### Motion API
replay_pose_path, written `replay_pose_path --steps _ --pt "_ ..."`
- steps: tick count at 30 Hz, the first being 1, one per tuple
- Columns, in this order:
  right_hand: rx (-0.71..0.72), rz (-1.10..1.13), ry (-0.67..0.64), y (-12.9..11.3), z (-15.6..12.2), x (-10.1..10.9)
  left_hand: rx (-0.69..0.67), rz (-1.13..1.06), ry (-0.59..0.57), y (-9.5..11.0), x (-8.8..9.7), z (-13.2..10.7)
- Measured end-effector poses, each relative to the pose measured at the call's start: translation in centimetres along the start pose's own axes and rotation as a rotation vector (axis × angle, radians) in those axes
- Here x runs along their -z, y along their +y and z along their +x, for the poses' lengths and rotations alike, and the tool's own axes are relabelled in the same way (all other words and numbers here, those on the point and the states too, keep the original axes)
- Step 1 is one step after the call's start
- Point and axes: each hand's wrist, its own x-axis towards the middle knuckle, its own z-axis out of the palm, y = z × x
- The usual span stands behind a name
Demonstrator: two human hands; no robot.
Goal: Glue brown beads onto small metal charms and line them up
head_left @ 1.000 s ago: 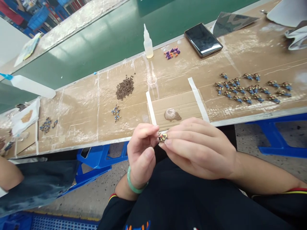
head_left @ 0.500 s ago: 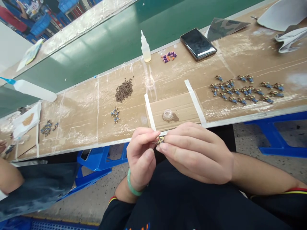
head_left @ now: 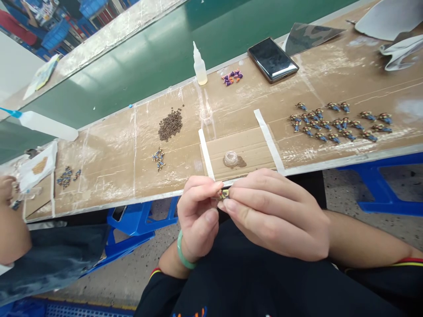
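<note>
A: First entry, the grip?

B: Right hand (head_left: 280, 215), one: thumb and fingertips closed in a pinch on a small painted figure (head_left: 225, 193). Left hand (head_left: 198, 215), one: fingers curled, thumb apart from the forefinger, forefinger tip up against the figure's other end; whether it pinches anything, cannot tell. Green bracelet (head_left: 183, 251) on that wrist.

A: Location of the figure?

B: Between the hands, at the near edge of the table (head_left: 112, 149). Yellow part visible, remainder mostly covered by fingers.

A: Just beyond?

B: Cardboard sheet (head_left: 251, 143), one, a white tape strip (head_left: 269, 141) along its right side, another along its left. On it, clear dish (head_left: 231, 159), one, beside a dark stain.

A: Left of that?

B: Loose figures (head_left: 158, 158), one small cluster, blue and yellow. Brown pellets (head_left: 170, 125), one heap, behind them.

A: Right and rear?

B: Finished-looking rows, no; figure group (head_left: 340, 123), loosely spread, lying down. Dropper bottle (head_left: 200, 70), upright. Purple and orange pieces (head_left: 232, 77), one batch, near it. Black device (head_left: 273, 60), flat.

A: Far left?

B: Co-worker's hand (head_left: 5, 189), partly in view.
</note>
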Motion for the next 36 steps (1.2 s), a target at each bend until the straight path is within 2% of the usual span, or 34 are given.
replay_pose_path --steps 11,15,21,31,36 --pt "-0.005 0.041 0.011 0.1 -0.3 0.4 -0.017 -0.005 -0.037 0.0 -0.2 0.1" --pt "-0.073 0.137 0.0 0.6 -0.9 0.6 0.045 -0.094 -0.072 0.0 -0.6 0.6" --pt "-0.118 0.079 0.045 1.0 -1.3 0.5 0.15 -0.163 -0.066 0.3 -1.3 1.2" --pt "-0.138 0.048 0.053 2.1 -1.9 0.3 0.177 -0.149 -0.085 -0.6 -1.9 1.7" --pt "-0.134 0.04 -0.008 2.4 -1.9 0.9 0.201 -0.127 -0.08 -1.0 -2.1 2.0"
